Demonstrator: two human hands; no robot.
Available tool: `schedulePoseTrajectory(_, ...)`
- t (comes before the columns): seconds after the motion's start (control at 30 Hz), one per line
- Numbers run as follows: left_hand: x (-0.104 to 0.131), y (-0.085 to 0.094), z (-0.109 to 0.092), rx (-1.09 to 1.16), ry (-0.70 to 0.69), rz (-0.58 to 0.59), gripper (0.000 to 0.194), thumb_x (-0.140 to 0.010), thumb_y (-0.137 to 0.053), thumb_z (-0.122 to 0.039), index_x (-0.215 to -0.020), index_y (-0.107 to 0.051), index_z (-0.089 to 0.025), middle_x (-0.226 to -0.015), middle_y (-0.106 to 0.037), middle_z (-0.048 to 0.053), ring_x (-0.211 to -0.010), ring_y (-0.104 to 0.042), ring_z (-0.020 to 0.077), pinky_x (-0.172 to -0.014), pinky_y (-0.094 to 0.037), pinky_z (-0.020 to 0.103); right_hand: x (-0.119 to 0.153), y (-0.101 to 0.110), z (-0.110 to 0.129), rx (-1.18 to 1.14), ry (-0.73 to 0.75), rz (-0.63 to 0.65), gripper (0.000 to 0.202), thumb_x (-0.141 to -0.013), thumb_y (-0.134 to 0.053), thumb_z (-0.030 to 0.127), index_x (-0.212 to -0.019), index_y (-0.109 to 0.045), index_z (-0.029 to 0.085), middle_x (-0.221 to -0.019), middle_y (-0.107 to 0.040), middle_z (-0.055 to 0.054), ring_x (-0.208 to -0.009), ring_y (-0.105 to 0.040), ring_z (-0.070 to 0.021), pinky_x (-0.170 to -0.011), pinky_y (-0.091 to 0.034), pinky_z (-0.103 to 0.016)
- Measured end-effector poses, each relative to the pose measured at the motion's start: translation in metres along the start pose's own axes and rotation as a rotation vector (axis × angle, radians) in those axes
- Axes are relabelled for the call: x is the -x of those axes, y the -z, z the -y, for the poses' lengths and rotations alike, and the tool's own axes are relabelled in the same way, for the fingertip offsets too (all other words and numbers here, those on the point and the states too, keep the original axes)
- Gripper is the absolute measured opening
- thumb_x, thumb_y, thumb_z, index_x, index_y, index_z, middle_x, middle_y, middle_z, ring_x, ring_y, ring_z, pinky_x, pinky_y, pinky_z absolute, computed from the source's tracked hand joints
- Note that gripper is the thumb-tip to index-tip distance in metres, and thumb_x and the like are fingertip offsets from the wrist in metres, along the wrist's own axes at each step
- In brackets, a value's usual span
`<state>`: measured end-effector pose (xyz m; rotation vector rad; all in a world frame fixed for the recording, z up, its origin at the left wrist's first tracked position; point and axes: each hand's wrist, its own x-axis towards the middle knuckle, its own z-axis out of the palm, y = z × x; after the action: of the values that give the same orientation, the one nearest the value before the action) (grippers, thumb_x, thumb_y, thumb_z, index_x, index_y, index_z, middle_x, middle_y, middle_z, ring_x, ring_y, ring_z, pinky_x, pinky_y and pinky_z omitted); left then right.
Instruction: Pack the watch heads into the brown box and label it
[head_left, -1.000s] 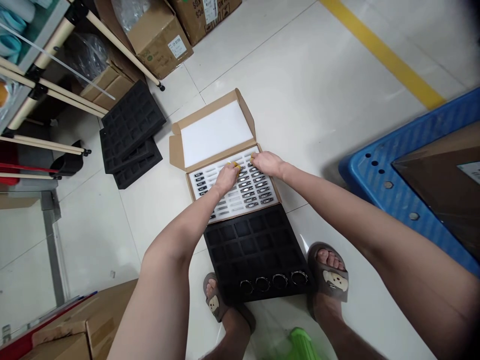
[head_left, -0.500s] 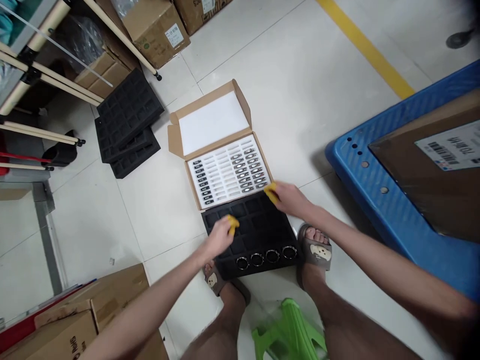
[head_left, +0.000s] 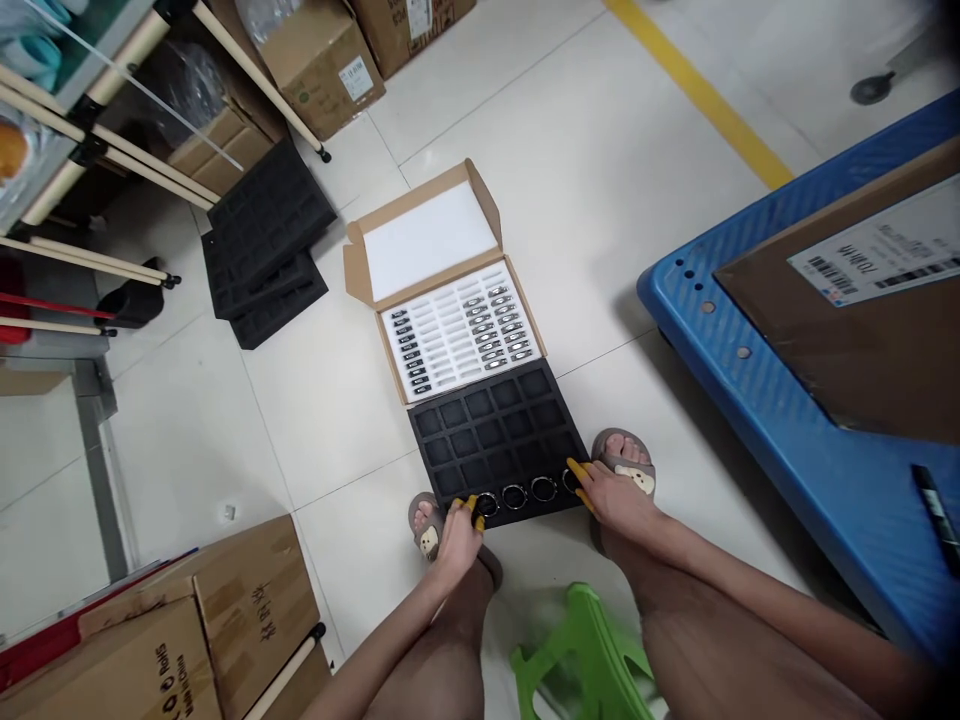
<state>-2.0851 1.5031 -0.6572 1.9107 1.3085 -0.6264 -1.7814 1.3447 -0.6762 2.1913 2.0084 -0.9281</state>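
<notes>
A black compartment tray [head_left: 491, 430] lies on the floor between the feet, with several round metal rings [head_left: 514, 497] along its near row. My left hand [head_left: 459, 535] is at the tray's near left corner, its yellow-covered fingertips apart beside the leftmost ring. At the near right corner, my right hand [head_left: 611, 495] has its yellow-covered fingertips spread over the rightmost ring, partly hiding it. Touching the tray's far edge is an open cardboard box [head_left: 386, 350] with a white foam insert, holding several small metal pieces [head_left: 481, 325] at the right and darker ones [head_left: 407, 345] at the left.
Black trays [head_left: 270, 235] are stacked at the upper left beside a shelf rack. A blue platform [head_left: 720, 380] carrying a large carton [head_left: 862, 330] stands at the right. A green stool [head_left: 581, 650] is between the legs; cartons [head_left: 255, 600] fill the lower left.
Both hands have moved down toward the body, from the middle and far edge of the black tray to its near corners. The tray's compartments are now uncovered.
</notes>
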Motion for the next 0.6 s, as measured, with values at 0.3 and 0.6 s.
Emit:
schedulePoseTrajectory(0.3, -0.006, -0.021, -0.004, 0.084, 0.058, -0.093, 0.025, -0.084, -0.064, -0.008, -0.108, -0.062, -0.016, -0.117, -0.062, 0.013, -0.116, -0.060, 0.0260, -0.106, -0.047, 0.038, 0.008, -0.038, -0.003, -0.121, -0.090, -0.067, 0.050, -0.087, -0.059, 0.020, -0.136, -0.060, 0.008, -0.112, -0.068, -0.022, -0.109, -0.062, -0.0352, -0.094, -0.055, -0.048)
schedulePoseTrajectory(0.6, -0.012, 0.016, -0.009, 0.128, -0.074, -0.015, 0.019, -0.083, -0.064, -0.008, -0.096, -0.066, -0.021, -0.103, -0.071, 0.008, -0.099, -0.066, 0.0231, -0.094, -0.052, 0.036, -0.002, -0.024, -0.004, -0.445, -0.136, -0.103, 0.035, -0.087, -0.057, 0.016, -0.121, -0.067, 0.020, -0.111, -0.061, -0.012, -0.099, -0.065, -0.0245, -0.095, -0.055, -0.040)
